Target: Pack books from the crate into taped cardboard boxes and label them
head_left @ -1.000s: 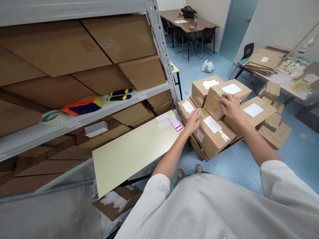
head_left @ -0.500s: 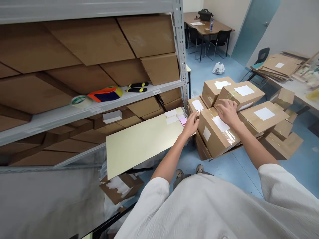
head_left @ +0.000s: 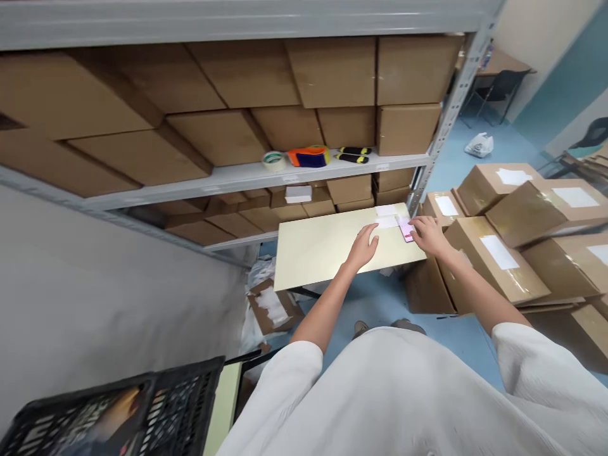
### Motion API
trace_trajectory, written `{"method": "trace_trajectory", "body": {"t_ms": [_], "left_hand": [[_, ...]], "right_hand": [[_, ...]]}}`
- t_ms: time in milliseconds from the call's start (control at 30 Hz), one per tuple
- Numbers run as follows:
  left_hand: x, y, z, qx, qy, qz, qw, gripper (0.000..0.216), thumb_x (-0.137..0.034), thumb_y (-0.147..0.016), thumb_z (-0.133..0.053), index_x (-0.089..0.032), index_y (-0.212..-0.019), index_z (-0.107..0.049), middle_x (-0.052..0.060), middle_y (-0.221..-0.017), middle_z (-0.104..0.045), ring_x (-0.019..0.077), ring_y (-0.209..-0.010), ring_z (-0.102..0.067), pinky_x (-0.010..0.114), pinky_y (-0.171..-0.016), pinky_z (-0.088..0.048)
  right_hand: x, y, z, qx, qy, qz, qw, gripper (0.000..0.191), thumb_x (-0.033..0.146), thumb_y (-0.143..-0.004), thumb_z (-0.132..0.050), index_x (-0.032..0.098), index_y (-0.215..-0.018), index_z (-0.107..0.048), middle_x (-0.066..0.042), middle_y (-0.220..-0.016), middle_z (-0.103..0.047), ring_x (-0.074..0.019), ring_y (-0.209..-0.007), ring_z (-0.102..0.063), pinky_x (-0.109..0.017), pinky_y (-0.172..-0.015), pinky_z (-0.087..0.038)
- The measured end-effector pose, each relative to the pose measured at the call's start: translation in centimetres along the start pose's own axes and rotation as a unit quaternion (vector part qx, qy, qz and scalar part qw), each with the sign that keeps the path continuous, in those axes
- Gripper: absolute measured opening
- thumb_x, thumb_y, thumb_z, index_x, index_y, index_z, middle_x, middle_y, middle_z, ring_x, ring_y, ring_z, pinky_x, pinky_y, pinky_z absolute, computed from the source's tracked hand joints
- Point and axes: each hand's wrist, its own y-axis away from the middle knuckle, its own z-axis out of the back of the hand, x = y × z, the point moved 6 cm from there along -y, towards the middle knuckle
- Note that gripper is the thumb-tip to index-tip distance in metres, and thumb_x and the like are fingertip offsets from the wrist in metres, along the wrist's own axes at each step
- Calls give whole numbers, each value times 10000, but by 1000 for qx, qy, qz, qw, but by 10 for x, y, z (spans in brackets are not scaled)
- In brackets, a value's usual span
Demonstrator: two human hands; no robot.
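Observation:
My left hand lies over the pale yellow tabletop, fingers stretched out, holding nothing. My right hand reaches to the table's right end, its fingertips at a pink-cased phone that lies there beside white paper labels. The fingers are slightly curled but hold nothing. Just to the right stands a stack of taped cardboard boxes with white labels.
A grey metal rack filled with flat brown cartons stands behind the table; a tape roll, a colourful tape dispenser and black-yellow cutters lie on its shelf. A black plastic crate is at lower left. Torn cardboard lies on the blue floor.
Both hands left the labelled boxes and moved left to the tabletop; the right hand now reaches the pink phone. My view swung left, bringing the rack and crate into sight.

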Motion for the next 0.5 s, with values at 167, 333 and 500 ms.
{"method": "trace_trajectory", "body": {"t_ms": [167, 333, 500], "left_hand": [[44, 43, 64, -44, -18, 44, 998, 468, -282, -1083, -478, -256, -1540, -575, 119, -1600, -612, 272, -1530, -541, 487, -1292, -433], [82, 82, 114, -112, -42, 85, 989, 459, -261, -1071, -495, -239, -1519, -594, 132, -1565, -638, 276, -1502, -572, 497, -1282, -454], [104, 116, 152, -191, -68, 128, 971, 449, -251, -1065, -508, -226, -1502, -608, 140, -1541, -655, 281, -1489, -584, 507, -1285, -455]], "right_hand": [[86, -44, -44, 19, -70, 62, 995, 378, 323, -1049, -517, 226, -1363, -703, -173, -1411, -723, -387, -1304, -595, -565, -1102, -380], [156, -83, -78, 44, -122, 136, 982, 370, 319, -1042, -522, 237, -1355, -701, -168, -1377, -739, -383, -1270, -620, -577, -1080, -408], [213, -119, -106, 81, -154, 221, 960, 377, 330, -1052, -510, 245, -1363, -707, -168, -1335, -756, -380, -1238, -642, -583, -1072, -432]]}}
